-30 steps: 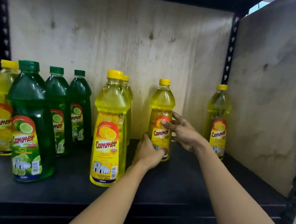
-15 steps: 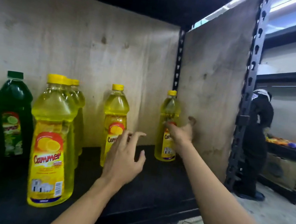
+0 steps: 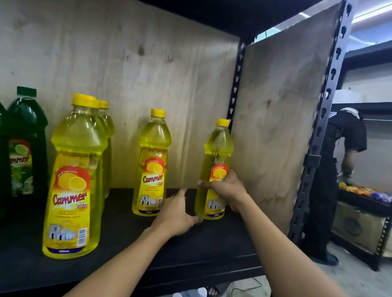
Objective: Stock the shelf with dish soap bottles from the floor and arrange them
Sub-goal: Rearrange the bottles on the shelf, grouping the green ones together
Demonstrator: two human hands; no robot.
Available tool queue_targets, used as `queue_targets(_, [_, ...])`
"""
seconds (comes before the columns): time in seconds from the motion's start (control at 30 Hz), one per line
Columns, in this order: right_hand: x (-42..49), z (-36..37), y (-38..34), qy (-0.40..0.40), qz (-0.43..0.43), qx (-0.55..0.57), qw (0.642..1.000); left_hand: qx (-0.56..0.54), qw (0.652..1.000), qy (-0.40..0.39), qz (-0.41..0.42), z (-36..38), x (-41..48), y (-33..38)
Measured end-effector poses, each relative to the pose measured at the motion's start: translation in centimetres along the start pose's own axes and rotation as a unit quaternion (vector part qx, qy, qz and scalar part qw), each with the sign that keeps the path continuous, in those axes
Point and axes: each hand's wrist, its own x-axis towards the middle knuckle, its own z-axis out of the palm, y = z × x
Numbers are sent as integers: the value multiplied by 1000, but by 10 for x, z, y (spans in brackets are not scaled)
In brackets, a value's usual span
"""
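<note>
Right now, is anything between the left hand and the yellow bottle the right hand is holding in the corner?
Nothing visible. The left hand hangs open over bare black shelf, just left of the corner bottle, which the right hand grips. The middle yellow bottle stands off to the left, clear of that gap.

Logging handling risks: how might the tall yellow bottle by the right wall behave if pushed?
The tall yellow plastic bottle looks full, so probably heavy. Tall and narrow-based, it may tip if pushed high. The right hand grips its label; smooth plastic could slip.

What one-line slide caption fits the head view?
Right hand grips the rightmost yellow dish soap bottle on the black shelf; left hand hovers open.
</note>
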Motion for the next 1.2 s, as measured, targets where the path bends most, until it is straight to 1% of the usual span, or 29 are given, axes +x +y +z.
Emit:
queue_targets(0.07, [-21, 1, -3, -43, -12, 10, 999, -25, 1000, 1, 15, -4, -6, 4])
queue_targets(0.13, [-43, -1, -10, -93, -18, 35, 995, -56, 998, -17, 35, -11, -17, 6])
queue_targets(0.23, [-74, -7, -21, -168, 18, 83, 982, -110, 990, -70, 46, -29, -39, 2])
queue_targets(0.3, [-89, -8, -26, -209, 22, 95, 973, -127, 987, -92, 48, -45, -56, -6])
queue_targets(0.4, [-112, 7, -37, -233, -5, 90, 968, -143, 983, -105, 44, -71, -80, -21])
queue_targets(0.57, [-138, 29, -56, -207, -37, 102, 972, -169, 976, -134, 18, -99, -104, -33])
queue_targets(0.6, [-139, 28, -60, -189, -53, 115, 974, -170, 976, -137, 15, -100, -106, -32])
queue_targets(0.7, [-136, 21, -81, -94, -122, 141, 978, -155, 978, -140, 7, -99, -107, -29])
queue_targets(0.8, [-130, 20, -101, -40, -163, 104, 980, -162, 977, -141, -3, -94, -106, -28])
queue_targets(0.87, [-130, 22, -103, -27, -175, 81, 981, -168, 976, -137, -13, -90, -105, -28])
queue_targets(0.97, [-129, 23, -98, -10, -184, 76, 980, -163, 977, -133, -23, -86, -101, -26])
queue_targets(1.1, [-131, 25, -98, -12, -179, 82, 980, -164, 976, -138, -26, -88, -102, -24])
queue_targets(1.17, [-132, 24, -98, -19, -174, 79, 981, -147, 980, -133, -21, -88, -107, -18])
queue_targets(1.2, [-133, 24, -98, -23, -168, 80, 982, -114, 985, -129, -11, -88, -111, -14])
